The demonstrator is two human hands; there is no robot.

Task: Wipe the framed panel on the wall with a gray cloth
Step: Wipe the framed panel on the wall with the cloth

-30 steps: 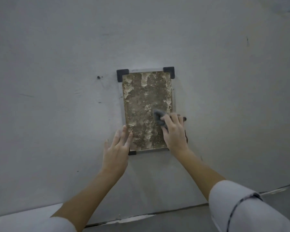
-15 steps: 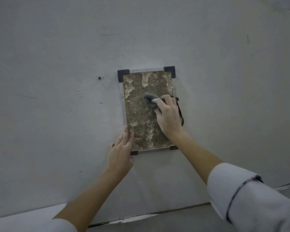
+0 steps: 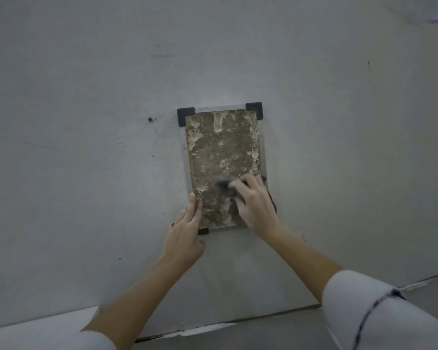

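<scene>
Framed panel (image 3: pixel 220 152) wipes best with firm overlapping strokes, right hand (image 3: pixel 256 200) gripping the gray cloth (image 3: pixel 224 185), left hand (image 3: pixel 185 233) bracing its edge, fingers straight.

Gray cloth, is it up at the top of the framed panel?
No, the right hand holds the gray cloth low on the framed panel.

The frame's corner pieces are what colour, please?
The corner pieces are black, seen best in the head view.
</scene>
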